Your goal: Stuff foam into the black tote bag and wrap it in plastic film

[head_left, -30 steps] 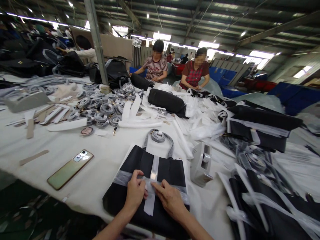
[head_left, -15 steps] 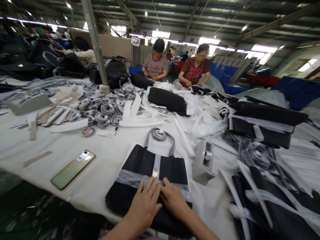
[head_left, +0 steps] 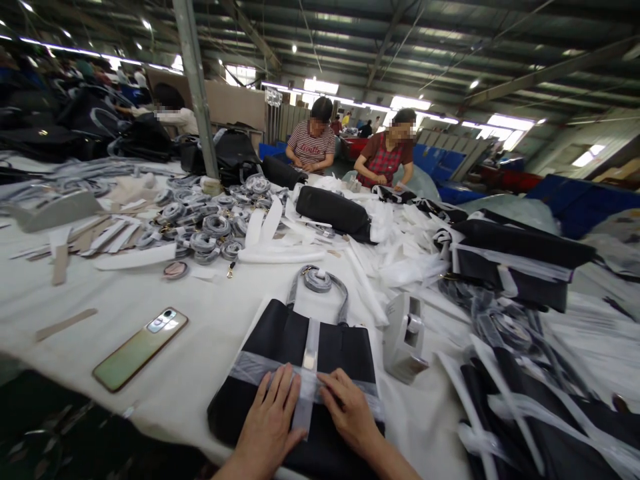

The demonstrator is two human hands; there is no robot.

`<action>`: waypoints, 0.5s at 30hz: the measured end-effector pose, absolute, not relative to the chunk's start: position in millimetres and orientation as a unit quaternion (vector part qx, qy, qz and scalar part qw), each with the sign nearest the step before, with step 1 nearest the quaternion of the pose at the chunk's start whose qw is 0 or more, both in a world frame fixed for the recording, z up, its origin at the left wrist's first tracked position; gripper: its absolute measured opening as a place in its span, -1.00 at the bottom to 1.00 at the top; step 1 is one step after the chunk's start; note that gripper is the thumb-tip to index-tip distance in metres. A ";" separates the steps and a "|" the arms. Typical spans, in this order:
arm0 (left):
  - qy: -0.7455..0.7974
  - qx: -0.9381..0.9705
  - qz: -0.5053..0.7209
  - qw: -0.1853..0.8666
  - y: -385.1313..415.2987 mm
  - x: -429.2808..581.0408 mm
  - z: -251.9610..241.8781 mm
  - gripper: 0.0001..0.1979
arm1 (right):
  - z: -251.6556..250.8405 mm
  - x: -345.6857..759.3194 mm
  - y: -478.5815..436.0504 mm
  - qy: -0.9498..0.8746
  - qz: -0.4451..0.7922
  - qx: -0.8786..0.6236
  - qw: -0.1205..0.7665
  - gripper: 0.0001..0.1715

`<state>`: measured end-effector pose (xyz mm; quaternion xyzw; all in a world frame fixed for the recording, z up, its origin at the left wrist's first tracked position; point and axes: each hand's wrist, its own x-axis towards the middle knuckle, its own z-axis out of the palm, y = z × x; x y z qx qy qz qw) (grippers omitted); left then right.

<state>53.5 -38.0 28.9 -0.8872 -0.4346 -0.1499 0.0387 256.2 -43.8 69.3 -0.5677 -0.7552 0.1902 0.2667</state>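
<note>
A black handbag (head_left: 280, 347) lies flat on the white table (head_left: 210, 313) in front of me, wrapped with a clear band across it and a white strip (head_left: 306, 393) down its middle. A grey wrapped strap (head_left: 317, 283) loops out of its far edge. My left hand (head_left: 270, 420) lies flat with fingers spread on the bag, just left of the white strip. My right hand (head_left: 350, 413) presses on the bag just right of the strip, fingertips touching it. Neither hand holds anything.
A white tape dispenser (head_left: 405, 340) stands right of the bag. A phone (head_left: 140, 348) lies to the left. Coiled grey straps (head_left: 205, 227), white wrapping sheets (head_left: 400, 247) and other black bags (head_left: 520, 257) cover the table. Two people (head_left: 350, 147) work at the far side.
My left hand has gone from curled at the strip to flat and spread on the bag. My right hand stays pressed beside the strip. The view has tilted slightly.
</note>
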 end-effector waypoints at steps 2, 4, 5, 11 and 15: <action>-0.433 -0.886 -0.159 0.040 -37.0 53.2 27.3 -0.20 | 72.0 252.4 -43.3 -0.761 0.171 -0.545 0.308 -0.64; -0.429 -0.888 -0.164 0.037 -36.0 52.3 26.3 -0.23 | 74.8 245.1 -41.4 -0.800 0.143 -0.511 0.280 -0.58; -0.429 -0.888 -0.165 0.034 -35.5 51.5 26.0 -0.25 | 75.2 240.7 -40.2 -0.823 0.132 -0.494 0.247 -0.54; -0.415 -0.893 -0.172 0.022 -33.6 46.9 27.5 -0.25 | 62.5 226.4 -37.3 -0.871 0.094 -0.471 0.101 -0.35; -0.416 -0.892 -0.176 0.036 -33.8 46.4 26.9 -0.23 | 58.1 229.2 -38.3 -0.872 0.084 -0.475 0.083 -0.35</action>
